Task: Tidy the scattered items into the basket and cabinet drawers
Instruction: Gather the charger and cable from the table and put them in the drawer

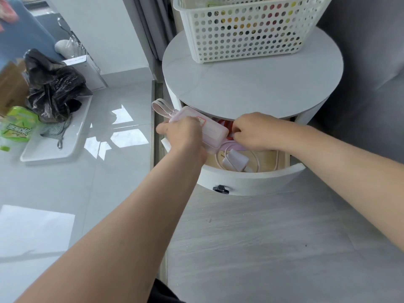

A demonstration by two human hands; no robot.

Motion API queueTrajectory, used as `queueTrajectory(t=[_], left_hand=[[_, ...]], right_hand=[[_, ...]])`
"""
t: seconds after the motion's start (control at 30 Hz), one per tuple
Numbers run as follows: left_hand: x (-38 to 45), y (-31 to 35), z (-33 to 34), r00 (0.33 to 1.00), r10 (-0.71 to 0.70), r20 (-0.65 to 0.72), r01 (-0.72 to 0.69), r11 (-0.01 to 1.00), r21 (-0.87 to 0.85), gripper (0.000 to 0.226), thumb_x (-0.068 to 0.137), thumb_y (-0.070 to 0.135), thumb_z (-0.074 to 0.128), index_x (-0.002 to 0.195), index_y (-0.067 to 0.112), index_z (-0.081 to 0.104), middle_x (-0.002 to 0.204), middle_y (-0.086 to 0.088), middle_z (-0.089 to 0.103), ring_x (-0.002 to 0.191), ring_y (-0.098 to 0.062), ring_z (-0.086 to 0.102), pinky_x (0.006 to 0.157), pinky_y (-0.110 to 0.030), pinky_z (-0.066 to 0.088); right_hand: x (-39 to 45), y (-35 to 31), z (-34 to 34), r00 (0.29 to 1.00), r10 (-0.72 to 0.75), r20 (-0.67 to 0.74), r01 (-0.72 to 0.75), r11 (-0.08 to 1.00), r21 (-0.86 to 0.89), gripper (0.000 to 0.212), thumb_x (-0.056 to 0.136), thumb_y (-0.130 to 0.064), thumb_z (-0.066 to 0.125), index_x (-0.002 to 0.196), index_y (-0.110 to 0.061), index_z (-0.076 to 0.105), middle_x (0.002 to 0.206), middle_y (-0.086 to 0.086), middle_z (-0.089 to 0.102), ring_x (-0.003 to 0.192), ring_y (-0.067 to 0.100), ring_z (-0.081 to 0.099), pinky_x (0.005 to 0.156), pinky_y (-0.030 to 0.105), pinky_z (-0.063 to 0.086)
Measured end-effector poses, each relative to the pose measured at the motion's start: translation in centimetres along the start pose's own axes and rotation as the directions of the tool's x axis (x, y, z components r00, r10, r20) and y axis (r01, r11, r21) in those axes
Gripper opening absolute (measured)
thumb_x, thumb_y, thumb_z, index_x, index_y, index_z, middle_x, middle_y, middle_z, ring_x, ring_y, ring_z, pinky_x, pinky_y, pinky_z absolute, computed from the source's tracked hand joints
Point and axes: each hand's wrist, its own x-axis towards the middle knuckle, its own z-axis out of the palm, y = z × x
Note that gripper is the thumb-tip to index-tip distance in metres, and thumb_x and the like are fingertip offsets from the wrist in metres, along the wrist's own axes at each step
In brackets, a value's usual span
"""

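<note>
— Left hand (183,133) first: what is it doing?

— Its fingers are curled round a pale pink case (204,130) with a looped strap (161,108), held over the left end of the open drawer (247,179) at the centre of the frame.

— And the right hand (254,132)?

— It reaches into the same drawer with its fingers bent down among the things there. They seem to pinch at something near a pink cable (231,143), but I cannot tell what, or whether they really hold it.

— What lies in the drawer?

— A white charger plug (235,160) with a thin cable looped about it on the wooden bottom, and something red (223,125) further back under the round top. The drawer front carries a small black pull (220,189).

— Where is the basket?

— A white perforated basket (247,33) stands on the round cabinet's surface (251,84), at the upper middle of the frame. Coloured items show through its holes, too broken up to name.

— Anything else holding things?

— At the left, on the floor, a white tray (63,147) bears a crumpled black plastic bag (52,86) and a dark mesh pouch (54,130).

— Any writing?

— A green packet (16,125) at the left edge has large white characters, which I cannot read. The case bears a red-outlined label, also illegible.
</note>
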Motion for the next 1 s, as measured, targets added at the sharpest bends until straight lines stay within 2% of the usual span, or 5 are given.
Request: queueTrajectory(t=[0.17,0.33,0.43,0.77,1.0], left_hand=[[-0.2,-0.4,0.7,0.987,-0.155,0.032,0.150,0.982,0.118,0.040,0.084,0.002,0.051,0.122,0.014,0.046,0.109,-0.016,0.064,0.091,-0.033,0.068,0.078,-0.062,0.053],[-0.5,1.6,-0.7,0.976,-0.083,0.203,0.017,0.952,0.305,0.013,0.089,-0.003,0.047,0.093,0.005,0.057,0.077,-0.012,0.058,0.071,-0.028,0.060,0.076,-0.040,0.053],[2.0,4.2,-2.4,0.961,0.267,0.074,-0.272,0.863,0.426,0.017,0.084,0.002,0.047,0.074,0.016,0.047,0.068,-0.005,0.037,0.063,-0.021,0.031,0.058,-0.029,0.028],[4.0,3.2,-3.7,0.900,0.355,0.252,-0.433,0.665,0.608,0.022,0.079,0.001,0.045,0.087,0.014,0.061,0.076,-0.007,0.052,0.070,-0.022,0.044,0.067,-0.033,0.038],[4.4,1.4,-3.2,0.907,0.157,0.390,-0.421,0.349,0.837,0.039,0.063,0.017,0.038,0.089,0.012,0.066,0.101,-0.018,0.067,0.093,-0.037,0.064,0.077,-0.040,0.054]], right_hand=[[-0.4,-1.6,-0.6,0.970,-0.179,0.166,0.038,0.782,0.622,0.048,0.063,-0.034,0.079,0.103,-0.023,0.056,0.097,0.006,0.070,0.083,0.020,0.068,0.072,0.041,0.054],[0.8,-2.5,1.7,0.998,0.001,0.070,-0.028,0.926,0.377,0.045,0.054,-0.047,0.074,0.084,-0.017,0.057,0.070,0.002,0.067,0.063,0.023,0.064,0.051,0.030,0.049],[0.9,-3.1,1.0,0.976,0.130,0.172,-0.175,0.945,0.277,0.043,0.064,-0.047,0.071,0.089,-0.016,0.053,0.087,0.007,0.063,0.076,0.028,0.065,0.058,0.034,0.055],[1.9,-5.7,2.5,0.942,0.194,0.272,-0.209,0.977,0.027,0.052,0.078,-0.058,0.066,0.104,-0.014,0.055,0.086,0.003,0.058,0.076,0.020,0.054,0.053,0.027,0.035],[4.0,-5.7,5.1,0.965,0.256,0.053,-0.257,0.966,0.016,0.084,0.079,-0.058,0.065,0.141,-0.007,0.042,0.139,0.016,0.052,0.129,0.035,0.048,0.111,0.042,0.033]])
